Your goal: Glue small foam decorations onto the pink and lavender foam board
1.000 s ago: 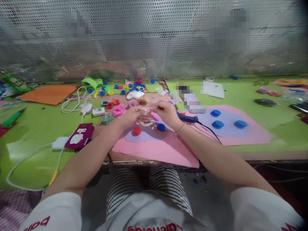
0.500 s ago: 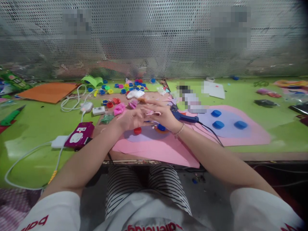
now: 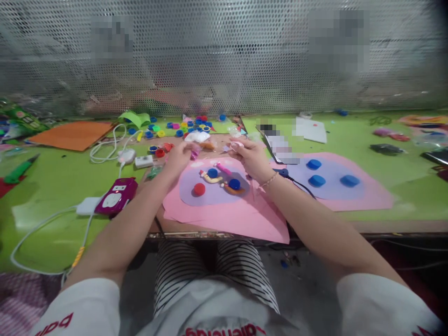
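Observation:
My left hand [image 3: 180,156] is closed at the pink crumpled plastic [image 3: 195,151], beyond the left part of the pink sheet. Between the fingers of my right hand [image 3: 252,158] is a small pale pink piece [image 3: 237,146]. Below both hands lies the pink sheet [image 3: 224,221] with a purple paper shape [image 3: 189,193] on it. On the purple shape are a red cap [image 3: 199,189], two blue caps [image 3: 212,173] and small clay-like figures, one of them pink [image 3: 222,168].
A blue-handled tool [image 3: 285,173] with a black cord lies right of my right hand. Farther right, blue caps [image 3: 317,180] sit on another purple shape. A phone [image 3: 278,144], a magenta device [image 3: 116,196] with white cables, and many coloured caps [image 3: 191,128] surround the work.
My hands, close together before, have moved apart and away from above the purple shape. The small figures and caps there are now uncovered. My right hand now shows a pale piece pinched in it.

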`<state>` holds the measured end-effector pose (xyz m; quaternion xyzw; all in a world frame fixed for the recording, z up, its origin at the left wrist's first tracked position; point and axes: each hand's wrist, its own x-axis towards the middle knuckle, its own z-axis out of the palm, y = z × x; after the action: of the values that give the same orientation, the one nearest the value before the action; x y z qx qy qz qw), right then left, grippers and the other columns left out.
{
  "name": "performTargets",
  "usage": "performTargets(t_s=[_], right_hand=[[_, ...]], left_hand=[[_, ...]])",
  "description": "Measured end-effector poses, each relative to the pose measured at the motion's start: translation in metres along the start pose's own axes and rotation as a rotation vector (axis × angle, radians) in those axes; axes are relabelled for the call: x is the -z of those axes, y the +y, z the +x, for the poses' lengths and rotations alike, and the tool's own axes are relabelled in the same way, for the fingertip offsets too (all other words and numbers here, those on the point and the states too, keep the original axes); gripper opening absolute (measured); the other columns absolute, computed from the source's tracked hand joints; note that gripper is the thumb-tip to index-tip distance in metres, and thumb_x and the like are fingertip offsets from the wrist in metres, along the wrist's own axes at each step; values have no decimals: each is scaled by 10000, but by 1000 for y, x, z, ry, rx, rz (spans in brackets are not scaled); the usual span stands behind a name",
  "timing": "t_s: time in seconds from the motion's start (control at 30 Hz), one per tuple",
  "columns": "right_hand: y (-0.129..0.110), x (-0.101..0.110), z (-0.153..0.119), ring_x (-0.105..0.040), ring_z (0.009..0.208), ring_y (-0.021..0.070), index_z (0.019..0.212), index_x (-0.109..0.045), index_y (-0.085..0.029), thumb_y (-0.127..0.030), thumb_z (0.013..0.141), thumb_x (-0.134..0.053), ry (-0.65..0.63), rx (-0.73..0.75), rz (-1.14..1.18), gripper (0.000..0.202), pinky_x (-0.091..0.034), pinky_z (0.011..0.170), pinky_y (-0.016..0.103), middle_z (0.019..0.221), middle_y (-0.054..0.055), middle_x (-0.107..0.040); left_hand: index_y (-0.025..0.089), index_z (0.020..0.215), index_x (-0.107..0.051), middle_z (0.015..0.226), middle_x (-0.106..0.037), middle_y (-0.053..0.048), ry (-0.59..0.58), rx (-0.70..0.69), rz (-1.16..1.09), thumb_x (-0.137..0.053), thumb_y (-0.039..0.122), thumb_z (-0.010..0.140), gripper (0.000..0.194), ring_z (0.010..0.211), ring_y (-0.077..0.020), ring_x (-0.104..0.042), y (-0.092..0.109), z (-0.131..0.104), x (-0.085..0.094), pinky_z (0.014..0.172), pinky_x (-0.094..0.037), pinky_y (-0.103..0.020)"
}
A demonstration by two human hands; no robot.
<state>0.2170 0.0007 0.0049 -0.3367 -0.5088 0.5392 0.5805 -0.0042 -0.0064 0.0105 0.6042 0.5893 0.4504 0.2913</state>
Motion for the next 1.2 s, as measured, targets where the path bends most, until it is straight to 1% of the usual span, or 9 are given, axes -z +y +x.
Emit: performTargets(t_s=[0.13, 0.3, 0.5, 0.67, 0.83, 0.87, 0.97, 1.07, 1.2], right_hand=[[3, -6, -3, -602, 650, 90, 794, -718, -198, -344, 566, -819, -40, -116, 70, 289, -555, 723, 275, 800, 6, -692], [8, -5, -1, -617, 759, 100, 812, -697, -196, -159, 576, -776, -61, -162, 138, 251, -528, 745, 235, 812, -9, -681], [8, -3, -1, -604, 784, 114, 835, -669, -190, 33, 570, -601, -186, -237, 121, 353, -497, 619, 190, 798, -23, -650], [2, -8, -6, -616, 838, 111, 853, -670, -180, 84, 557, -495, -116, -354, 164, 434, -519, 633, 174, 870, -9, -661], [-3, -6, -2, -625, 745, 107, 745, -608, -177, -144, 766, -601, 25, -346, 261, 40, -544, 641, 210, 755, 2, -636], [-4, -4, 0, -611, 692, 92, 705, -575, -182, -207, 799, -598, 84, -303, 305, 101, -539, 626, 198, 712, -8, -617], [-10, 2, 5, -538, 553, 39, 667, -517, -185, -232, 845, -564, 220, -160, 403, 190, -519, 602, 141, 634, -40, -560], [-14, 7, 6, -532, 533, 27, 759, -553, -181, -109, 853, -492, 273, -131, 409, 133, -520, 605, 134, 660, -36, -584], [-10, 8, 7, -575, 590, 35, 855, -571, -200, -3, 786, -488, 284, -122, 355, 224, -537, 643, 157, 722, -36, -629]], left_hand=[[134, 995, -662, 1163, -647, -120, -126, -349, 387, -418, 41, 732, 371, 1123, -210, -565, -17, 6, -2, 1013, -404, -369], [126, 909, -659, 1125, -648, -127, -179, -425, 565, -390, 5, 727, 347, 1113, -226, -554, -28, 10, -4, 995, -409, -379], [140, 919, -630, 1054, -643, -115, -208, -372, 669, -379, -13, 713, 358, 1035, -220, -560, -28, 10, -5, 925, -437, -366], [147, 983, -628, 1078, -637, -114, -180, -356, 737, -399, -21, 672, 421, 1060, -225, -550, -30, 10, -4, 922, -431, -360], [173, 1093, -609, 1142, -626, -101, -108, -295, 806, -411, 11, 702, 467, 1094, -221, -548, -23, 5, -2, 924, -428, -331], [176, 1116, -600, 1150, -624, -102, -92, -283, 829, -406, 15, 713, 476, 1097, -223, -549, -20, 4, -1, 924, -428, -332], [166, 1142, -581, 1159, -618, -127, 11, -239, 956, -376, 32, 755, 458, 1130, -260, -531, -13, -1, 4, 976, -392, -402], [127, 1190, -543, 1230, -567, -187, 141, -110, 1067, -404, 108, 791, 424, 1206, -336, -464, -11, -2, 9, 1036, -302, -546], [116, 1291, -452, 1389, -420, -236, 72, 54, 1066, -445, 204, 804, 495, 1272, -404, -387, -12, -1, 12, 994, -289, -655]])
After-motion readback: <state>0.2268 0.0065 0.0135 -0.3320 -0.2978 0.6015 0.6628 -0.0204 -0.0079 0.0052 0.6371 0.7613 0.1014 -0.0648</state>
